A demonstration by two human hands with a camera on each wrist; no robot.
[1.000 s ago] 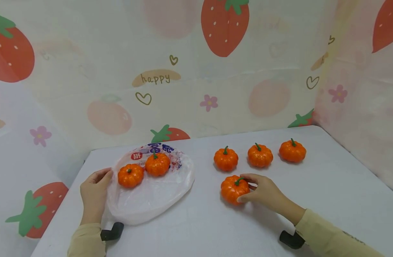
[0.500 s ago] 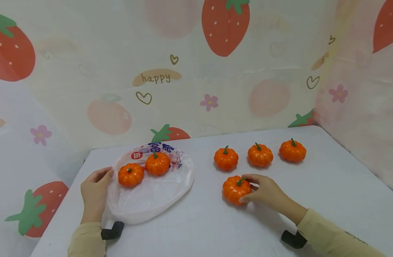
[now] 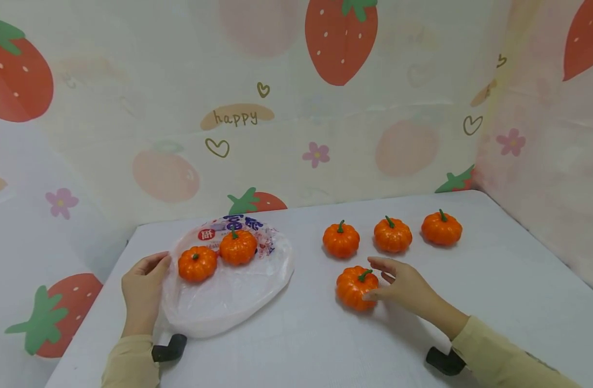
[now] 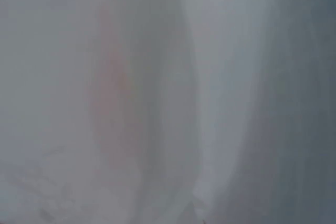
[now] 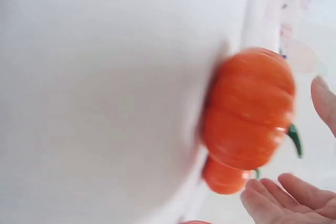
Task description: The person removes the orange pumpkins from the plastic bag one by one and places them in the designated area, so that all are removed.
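At the left, my left hand [image 3: 143, 288] pinches the rim of a white translucent plastic bag [image 3: 219, 312], which is spread round on the table. Two orange toy pumpkins rest in it, a left pumpkin [image 3: 197, 264] and a right pumpkin [image 3: 238, 247]. My right hand [image 3: 405, 285] hovers at the right side of another pumpkin [image 3: 356, 288], fingers apart from it. The right wrist view shows a gap between this front pumpkin [image 5: 249, 108] and the spread fingers [image 5: 296, 198]. The left wrist view is too hazy to show the hand.
Behind the front pumpkin stands a row of pumpkins: a left one [image 3: 341, 240], a middle one [image 3: 392, 235] and a right one [image 3: 441, 228]. The white table [image 3: 296, 350] meets a strawberry-printed cloth [image 3: 345, 118] at its back edge.
The right hand has loosened from the front pumpkin, its fingers lifting away. That pumpkin shifted very slightly right earlier and stays on the table. The left hand keeps its hold on the bag.
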